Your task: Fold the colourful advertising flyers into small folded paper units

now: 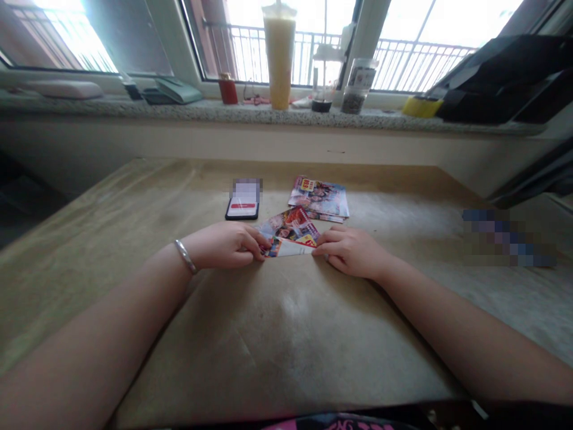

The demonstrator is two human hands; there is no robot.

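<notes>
Left grip (245, 246): fingers and thumb closed on the left end of the leaflet; a silver bracelet (185, 257) circles the wrist.
Right grip (338, 248): fingertips closed on the right end, opposite the left grip.
Leaflet (293, 225): on the surface between the two grips, printed side up, lying askew.
Folded strip (293, 248): along the near edge, mostly pale, seemingly one fold begun; whether it is creased flat cannot be told.
Progress: judged early, since most of the leaflet lies unfolded beyond the strip.
Stack of leaflets (319, 200): just beyond, to the far right of the held sheet; apparently unfolded, its edges uneven, and outside both grips.
Phone (242, 212): left of the stack, its screen lit and partly blurred out.
Surface (286, 334): broad, tan, faintly glossy, bare in the near middle; a blurred item (505, 239) lies far right.
Windowsill (201, 111): speckled stone beyond the surface, bearing a tall yellow-filled container (280, 60), a red bottle (228, 91) and, at right, a black bag (510, 77).
Windows: bright, with a railing (308, 51) outside.
</notes>
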